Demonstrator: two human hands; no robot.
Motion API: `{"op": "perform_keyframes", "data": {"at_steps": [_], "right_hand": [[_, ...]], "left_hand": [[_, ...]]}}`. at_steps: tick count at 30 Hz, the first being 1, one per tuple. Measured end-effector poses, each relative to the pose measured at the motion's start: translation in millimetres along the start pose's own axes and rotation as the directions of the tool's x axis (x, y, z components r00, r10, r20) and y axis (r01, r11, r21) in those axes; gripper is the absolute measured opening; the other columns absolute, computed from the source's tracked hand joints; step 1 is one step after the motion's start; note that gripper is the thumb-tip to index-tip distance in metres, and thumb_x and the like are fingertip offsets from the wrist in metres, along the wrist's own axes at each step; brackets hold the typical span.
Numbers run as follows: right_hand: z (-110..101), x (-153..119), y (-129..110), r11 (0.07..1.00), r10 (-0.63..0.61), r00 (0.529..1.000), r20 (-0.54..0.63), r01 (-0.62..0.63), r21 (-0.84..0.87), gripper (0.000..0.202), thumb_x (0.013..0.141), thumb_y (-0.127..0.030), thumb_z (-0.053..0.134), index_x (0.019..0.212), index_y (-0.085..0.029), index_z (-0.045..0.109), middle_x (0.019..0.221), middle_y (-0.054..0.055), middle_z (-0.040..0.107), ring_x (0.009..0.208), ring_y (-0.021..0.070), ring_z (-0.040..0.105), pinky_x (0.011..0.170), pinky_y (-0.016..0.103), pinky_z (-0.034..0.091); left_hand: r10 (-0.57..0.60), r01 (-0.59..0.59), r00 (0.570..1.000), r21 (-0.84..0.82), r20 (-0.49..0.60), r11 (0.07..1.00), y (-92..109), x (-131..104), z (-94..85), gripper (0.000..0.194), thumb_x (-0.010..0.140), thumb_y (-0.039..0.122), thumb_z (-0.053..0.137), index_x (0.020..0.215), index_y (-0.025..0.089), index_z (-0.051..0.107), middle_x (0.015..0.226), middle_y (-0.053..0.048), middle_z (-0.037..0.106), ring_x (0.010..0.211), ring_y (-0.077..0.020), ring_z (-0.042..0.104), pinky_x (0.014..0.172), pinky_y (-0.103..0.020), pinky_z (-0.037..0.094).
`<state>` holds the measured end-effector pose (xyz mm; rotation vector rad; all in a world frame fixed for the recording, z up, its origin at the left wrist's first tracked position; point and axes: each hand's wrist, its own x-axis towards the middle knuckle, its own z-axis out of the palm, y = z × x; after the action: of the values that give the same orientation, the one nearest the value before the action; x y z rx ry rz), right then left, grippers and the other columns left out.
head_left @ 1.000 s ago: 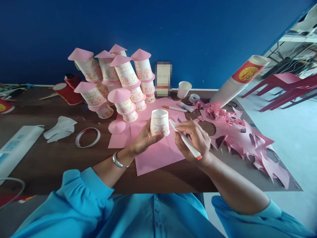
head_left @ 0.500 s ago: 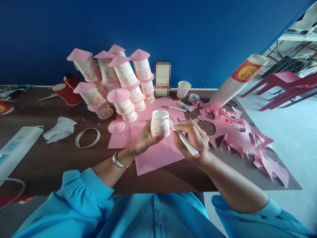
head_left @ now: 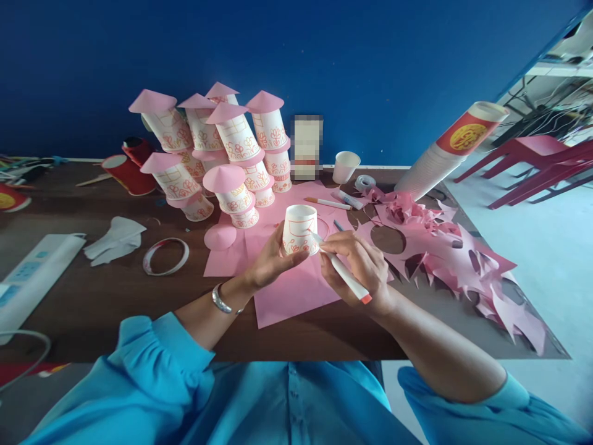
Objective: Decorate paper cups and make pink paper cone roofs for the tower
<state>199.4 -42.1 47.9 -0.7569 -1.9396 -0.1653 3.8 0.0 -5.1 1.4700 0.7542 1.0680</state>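
My left hand [head_left: 274, 258] is wrapped round the side and lower part of a white paper cup [head_left: 300, 226]. Red drawings cover the cup: a rectangle outline high on its side and flowers lower down. Between the fingers and thumb of my right hand [head_left: 359, 269] is a white marker [head_left: 343, 269] with an orange-red end. Its tip meets the cup's side at the rectangle. Beneath both hands lie sheets of pink paper [head_left: 278, 303]. Behind the cup a second marker [head_left: 328, 203] lies on the pink paper.
Stacked paper-cup towers with pink cone roofs [head_left: 225, 179] stand at the back left. A tall cup stack [head_left: 428, 170] leans at the right, near pink paper scraps [head_left: 463, 259]. A tape roll [head_left: 165, 256], crumpled white paper [head_left: 115, 240] and a power strip [head_left: 34, 281] lie left.
The marker tip has moved from the rectangle's right side to the left and slightly down, along its lower edge. More red line shows there. My left hand still holds the cup.
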Motion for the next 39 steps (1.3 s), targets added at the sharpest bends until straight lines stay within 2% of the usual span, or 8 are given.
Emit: {"op": "perform_keyframes", "data": {"at_steps": [6,14,23,34,39], "right_hand": [[3.0,-1.7,-2.0,1.000,-0.014,1.000,0.011,0.014,-0.017,0.019,0.096,-0.009,0.063,0.109,-0.022,0.061,0.087,0.002,0.077,0.076,0.0162,0.077,0.061,0.026,0.058],[3.6,-2.8,-5.1,1.000,-0.024,0.999,0.025,0.024,0.016,0.020,0.096,-0.008,0.063,0.111,-0.021,0.060,0.086,0.003,0.076,0.078,0.0165,0.077,0.066,0.026,0.061],[-0.6,0.2,2.7,0.999,0.026,0.996,-0.080,-0.028,-0.019,0.019,0.096,-0.010,0.064,0.110,-0.023,0.062,0.086,0.002,0.073,0.076,0.0176,0.074,0.064,0.030,0.060],[-0.6,0.6,3.0,0.999,0.031,0.998,-0.047,-0.032,-0.028,0.019,0.096,-0.010,0.064,0.110,-0.022,0.061,0.087,0.003,0.073,0.077,0.0181,0.073,0.063,0.030,0.060],[0.7,0.2,0.4,1.000,-0.005,1.000,-0.030,0.005,-0.016,0.020,0.095,-0.007,0.064,0.110,-0.020,0.061,0.087,0.004,0.074,0.078,0.0184,0.075,0.065,0.029,0.061]], "left_hand": [[-0.010,0.010,1.000,0.005,-0.006,1.000,-7.4,-0.5,-3.3,0.063,0.081,0.058,0.085,0.124,0.020,0.059,0.110,-0.008,0.067,0.103,-0.0261,0.062,0.090,-0.040,0.052],[0.022,-0.022,1.000,0.024,0.003,0.999,-9.4,0.2,-4.3,0.059,0.083,0.055,0.084,0.124,0.020,0.059,0.113,-0.008,0.065,0.103,-0.0250,0.060,0.090,-0.039,0.051],[0.038,-0.038,0.999,-0.001,0.025,0.999,2.6,1.0,1.2,0.057,0.084,0.055,0.083,0.124,0.021,0.060,0.114,-0.009,0.067,0.106,-0.0270,0.063,0.092,-0.042,0.054],[-0.027,0.027,0.999,-0.028,0.021,0.999,-1.2,-1.2,0.9,0.059,0.081,0.054,0.085,0.121,0.021,0.057,0.116,-0.009,0.068,0.106,-0.0256,0.063,0.091,-0.040,0.053],[-0.026,0.026,1.000,-0.019,0.015,0.999,-3.0,-1.1,0.1,0.061,0.080,0.058,0.085,0.120,0.022,0.056,0.115,-0.009,0.067,0.106,-0.0265,0.063,0.091,-0.041,0.052]]}}
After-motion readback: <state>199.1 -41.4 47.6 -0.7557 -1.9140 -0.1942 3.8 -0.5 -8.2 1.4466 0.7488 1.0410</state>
